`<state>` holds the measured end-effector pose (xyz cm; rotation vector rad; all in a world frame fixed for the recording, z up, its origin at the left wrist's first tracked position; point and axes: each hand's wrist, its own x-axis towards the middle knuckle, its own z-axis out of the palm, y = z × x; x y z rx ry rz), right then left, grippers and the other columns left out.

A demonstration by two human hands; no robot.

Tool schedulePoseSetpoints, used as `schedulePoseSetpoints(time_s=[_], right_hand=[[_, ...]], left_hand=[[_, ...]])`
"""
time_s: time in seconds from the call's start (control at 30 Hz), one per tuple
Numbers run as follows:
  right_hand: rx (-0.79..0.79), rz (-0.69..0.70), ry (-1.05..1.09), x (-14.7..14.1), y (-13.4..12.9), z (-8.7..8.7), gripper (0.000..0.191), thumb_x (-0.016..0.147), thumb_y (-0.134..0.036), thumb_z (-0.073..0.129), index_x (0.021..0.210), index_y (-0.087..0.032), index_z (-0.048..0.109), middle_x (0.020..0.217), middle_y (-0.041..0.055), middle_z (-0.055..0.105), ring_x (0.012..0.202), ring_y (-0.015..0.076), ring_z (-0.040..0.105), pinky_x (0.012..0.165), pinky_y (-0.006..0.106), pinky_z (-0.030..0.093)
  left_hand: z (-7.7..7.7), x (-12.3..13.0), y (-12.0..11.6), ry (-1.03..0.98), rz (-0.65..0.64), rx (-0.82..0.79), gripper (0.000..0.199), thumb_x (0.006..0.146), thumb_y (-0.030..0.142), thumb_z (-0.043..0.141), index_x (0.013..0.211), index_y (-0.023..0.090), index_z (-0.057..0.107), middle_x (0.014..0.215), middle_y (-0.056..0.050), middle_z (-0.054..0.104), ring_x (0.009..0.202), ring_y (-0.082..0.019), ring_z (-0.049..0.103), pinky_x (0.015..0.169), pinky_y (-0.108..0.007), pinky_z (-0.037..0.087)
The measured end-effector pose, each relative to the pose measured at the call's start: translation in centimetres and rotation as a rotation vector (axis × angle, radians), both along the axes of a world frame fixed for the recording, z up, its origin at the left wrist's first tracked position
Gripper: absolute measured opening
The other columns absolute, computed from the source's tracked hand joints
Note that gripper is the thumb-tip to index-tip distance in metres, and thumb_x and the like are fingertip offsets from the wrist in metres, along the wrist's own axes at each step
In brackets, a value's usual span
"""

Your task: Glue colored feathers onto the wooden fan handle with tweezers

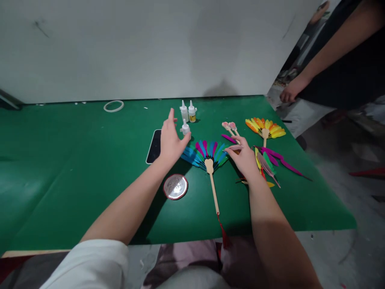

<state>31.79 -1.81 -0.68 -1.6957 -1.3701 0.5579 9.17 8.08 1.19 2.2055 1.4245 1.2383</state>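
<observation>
The person's right grip (pixel 245 158) pinches a pale feather (pixel 236 147) beside the blue-and-magenta fan (pixel 209 165), which lies to its left. Loose feathers (pixel 266 164) lie just to its right. The left grip (pixel 171 141) is spread and released, a phone (pixel 154 148) at its left. Three bottles (pixel 192 113) stand beyond its thumb.

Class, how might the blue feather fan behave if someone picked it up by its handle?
The fan would probably feel light: thin feathers on a slim handle. The handle looks wooden, so it should stay stiff. The red tassel trails from the handle's end, so it would likely dangle.
</observation>
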Motion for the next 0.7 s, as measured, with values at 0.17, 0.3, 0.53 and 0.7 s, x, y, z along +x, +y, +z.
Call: schedulePoseSetpoints(time_s=[0.17, 0.3, 0.53, 0.7], right_hand=[[0.018, 0.008, -0.004, 0.1, 0.0, -0.2, 0.046, 0.076, -0.033, 0.061, 0.120, -0.027, 0.050, 0.082, 0.0016, 0.070, 0.085, 0.0223, 0.067, 0.083, 0.041, 0.049], [0.005, 0.024, 0.014, 0.1, -0.1, -0.1, 0.043, 0.077, -0.031, 0.060, 0.119, -0.027, 0.051, 0.083, 0.0017, 0.070, 0.084, 0.0214, 0.066, 0.082, 0.040, 0.049], [-0.005, 0.002, 0.015, 0.1, 0.1, -0.2, 0.047, 0.075, -0.031, 0.062, 0.120, -0.025, 0.050, 0.084, 0.0019, 0.070, 0.087, 0.0221, 0.066, 0.084, 0.042, 0.048], [0.004, 0.006, 0.008, 0.3, 0.1, -0.2, 0.047, 0.075, -0.031, 0.062, 0.120, -0.026, 0.049, 0.089, 0.0025, 0.070, 0.085, 0.0216, 0.067, 0.083, 0.042, 0.049]], left_hand=[[2.5, 1.8, -4.1, 0.065, -0.029, 0.168, 0.045, 0.080, 0.027, 0.059, 0.122, 0.014, 0.050, 0.102, -0.010, 0.055, 0.094, -0.020, 0.052, 0.084, -0.033, 0.044], [4.1, 1.6, -4.3, -0.014, -0.043, 0.202, 0.018, 0.083, 0.023, 0.058, 0.100, 0.018, 0.062, 0.088, -0.004, 0.061, 0.082, -0.015, 0.056, 0.078, -0.028, 0.046], [5.1, 0.3, -2.6, 0.081, -0.104, 0.049, 0.017, 0.086, 0.032, 0.056, 0.092, 0.020, 0.067, 0.084, -0.001, 0.070, 0.077, -0.016, 0.063, 0.072, -0.028, 0.045], [3.0, 4.4, -2.1, 0.620, -0.526, -0.051, 0.030, 0.092, 0.025, 0.042, 0.106, 0.020, 0.068, 0.095, -0.009, 0.067, 0.091, -0.021, 0.057, 0.081, -0.034, 0.042]])
